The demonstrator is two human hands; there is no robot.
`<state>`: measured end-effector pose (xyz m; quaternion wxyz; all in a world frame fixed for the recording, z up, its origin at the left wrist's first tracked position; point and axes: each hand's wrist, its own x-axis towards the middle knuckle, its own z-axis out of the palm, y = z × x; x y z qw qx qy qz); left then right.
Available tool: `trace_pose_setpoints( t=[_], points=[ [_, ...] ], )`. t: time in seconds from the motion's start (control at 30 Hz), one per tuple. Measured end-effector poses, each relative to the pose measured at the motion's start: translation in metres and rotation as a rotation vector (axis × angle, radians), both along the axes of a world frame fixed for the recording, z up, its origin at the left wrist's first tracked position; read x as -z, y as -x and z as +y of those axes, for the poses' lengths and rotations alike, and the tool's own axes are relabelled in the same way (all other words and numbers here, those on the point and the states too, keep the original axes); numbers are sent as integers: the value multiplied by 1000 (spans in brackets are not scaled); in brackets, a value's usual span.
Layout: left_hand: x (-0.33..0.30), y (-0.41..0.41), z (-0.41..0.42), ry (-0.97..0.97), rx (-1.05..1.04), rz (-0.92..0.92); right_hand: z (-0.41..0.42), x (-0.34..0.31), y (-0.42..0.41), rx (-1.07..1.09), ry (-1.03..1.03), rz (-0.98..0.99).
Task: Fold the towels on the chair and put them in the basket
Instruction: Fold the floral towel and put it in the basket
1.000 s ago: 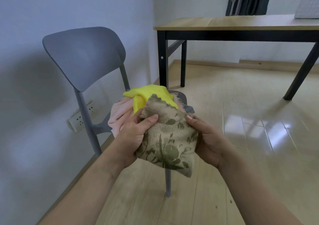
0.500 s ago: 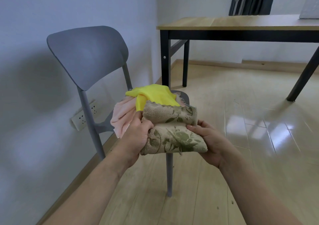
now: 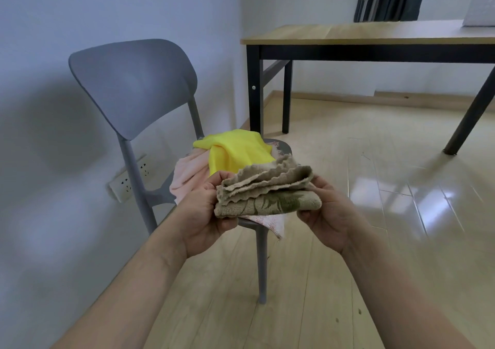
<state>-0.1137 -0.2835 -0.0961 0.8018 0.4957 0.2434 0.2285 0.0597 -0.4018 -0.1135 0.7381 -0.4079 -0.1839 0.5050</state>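
**Beige towel folded, basket next**

Head view: beige floral terry towel (image 3: 265, 196), folded flat, is gripped at each end by left hand (image 3: 205, 216) and right hand (image 3: 325, 210), fingers clenched on it, above the grey plastic chair's (image 3: 134, 86) front edge. Earlier it hung half-folded. Probably the next move carries it to the basket, which is unseen.

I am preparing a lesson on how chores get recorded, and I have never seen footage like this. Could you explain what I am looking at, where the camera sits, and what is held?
There is no machine here: a person wears a camera on the head, looking forward and down, so you see their two bare arms. The left hand and right hand hold a folded beige towel with a green leaf print by its two ends. Behind it stands a grey plastic chair whose seat carries a crumpled yellow cloth and a pale pink towel. A wooden-topped table with black legs stands further back. No basket is in view.
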Motion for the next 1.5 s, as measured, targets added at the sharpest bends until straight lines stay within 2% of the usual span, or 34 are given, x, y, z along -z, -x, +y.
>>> trace_pose_setpoints(
  t=[0.13, 0.37, 0.5, 0.6, 0.7, 0.8, 0.87, 0.93, 1.0, 1.07, 1.17, 1.23, 1.3, 1.37, 1.5],
  points=[
    [-3, 2, -2, -13, 23, -3, -1, 1, 1, -7, 47, -66],
    [-9, -5, -9, 58, -29, -90, 1, -4, -1, 44, -259, 42],
    [-9, -10, -10, 96, -109, -101, -4, -7, -3, 7, -270, -95],
    [-7, -10, -8, 108, -193, -66, -12, -12, -3, -160, -207, -324],
    [-1, -10, 0, 175, -237, -10, -17, -14, 6, -266, 24, -797],
    [5, -8, 7, 263, -225, 61, -17, -10, 14, -222, 171, -1260],
    [6, -6, 7, 282, -205, 104, -17, -8, 14, -112, 147, -1417],
    [4, -5, 7, 286, -188, 134, -17, -6, 10, -15, 151, -1394],
    [3, -4, 7, 289, -171, 148, -17, -7, 8, -14, 143, -1168],
    [3, -3, 6, 281, -158, 165, -17, -11, 11, -123, 36, -914],
    [1, -2, 4, 260, -121, 187, -15, -13, 17, -188, -88, -702],
    [1, -1, 0, 159, -97, 228, -14, -14, 18, -127, -97, -727],
    [6, -2, 0, -95, -155, 300, -12, -13, 18, -27, -76, -773],
    [9, -3, -1, -255, -218, 272, -11, -11, 16, 72, -36, -737],
    [5, -7, -8, -207, -199, 124, -8, -7, 15, 91, 80, -669]
  ],
)
